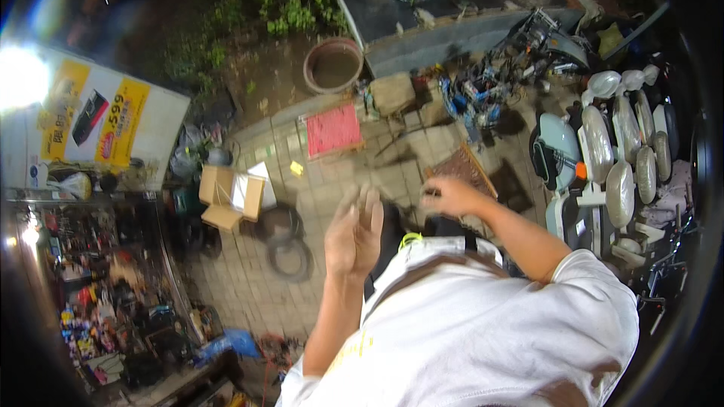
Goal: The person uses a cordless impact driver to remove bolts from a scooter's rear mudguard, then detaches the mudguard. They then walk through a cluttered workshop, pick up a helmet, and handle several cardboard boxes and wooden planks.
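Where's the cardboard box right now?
Head view, left of centre: the box sits open on the paving, just up and left of the black tires, well to the left of the left hand.

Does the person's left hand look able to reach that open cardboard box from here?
Probably not without stepping or bending: the left hand is well above the paving, while the cardboard box sits lower, off to its left, with tyres beside it.
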The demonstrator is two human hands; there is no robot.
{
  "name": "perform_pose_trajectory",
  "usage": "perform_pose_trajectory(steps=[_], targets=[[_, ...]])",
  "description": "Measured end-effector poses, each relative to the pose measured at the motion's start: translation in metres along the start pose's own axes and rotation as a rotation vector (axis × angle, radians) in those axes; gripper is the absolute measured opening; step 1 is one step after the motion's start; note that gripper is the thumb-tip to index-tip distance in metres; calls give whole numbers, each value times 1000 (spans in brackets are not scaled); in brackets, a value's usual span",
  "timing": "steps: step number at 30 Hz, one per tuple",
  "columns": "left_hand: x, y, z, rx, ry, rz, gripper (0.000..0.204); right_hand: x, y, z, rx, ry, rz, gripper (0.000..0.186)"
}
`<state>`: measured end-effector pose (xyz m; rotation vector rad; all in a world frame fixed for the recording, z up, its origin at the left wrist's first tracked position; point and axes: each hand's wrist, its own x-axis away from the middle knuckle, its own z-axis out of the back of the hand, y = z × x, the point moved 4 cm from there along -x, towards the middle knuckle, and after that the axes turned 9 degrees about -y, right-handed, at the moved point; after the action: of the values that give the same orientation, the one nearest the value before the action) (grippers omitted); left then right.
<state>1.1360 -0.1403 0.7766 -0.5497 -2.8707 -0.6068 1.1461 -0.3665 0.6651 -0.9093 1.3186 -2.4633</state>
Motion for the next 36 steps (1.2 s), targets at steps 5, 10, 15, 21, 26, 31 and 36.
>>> perform_pose_trajectory(steps=[5,10,15,21,26,31,36], targets=[[-60,64,-18,318,-93,158,27,-31,-24,27,-118,160,-158,38],[-104,114,-19,451,-237,262,26,-70,-54,28,-142,122,-257,38],[-134,142,-8,396,-92,235,14,-115,-74,39,-106,81,-246,39],[-164,156,-12,381,-99,174,14,-165,-90,73,55,15,-173,43],[-188,148,-19,386,-53,163,14,-191,-127,113,65,52,-54,37],[-208,138,-31,172,11,64,17,-174,-210,158,10,453,396,21],[-224,129,-44,-11,77,30,19,-190,-254,166,231,406,679,14]])
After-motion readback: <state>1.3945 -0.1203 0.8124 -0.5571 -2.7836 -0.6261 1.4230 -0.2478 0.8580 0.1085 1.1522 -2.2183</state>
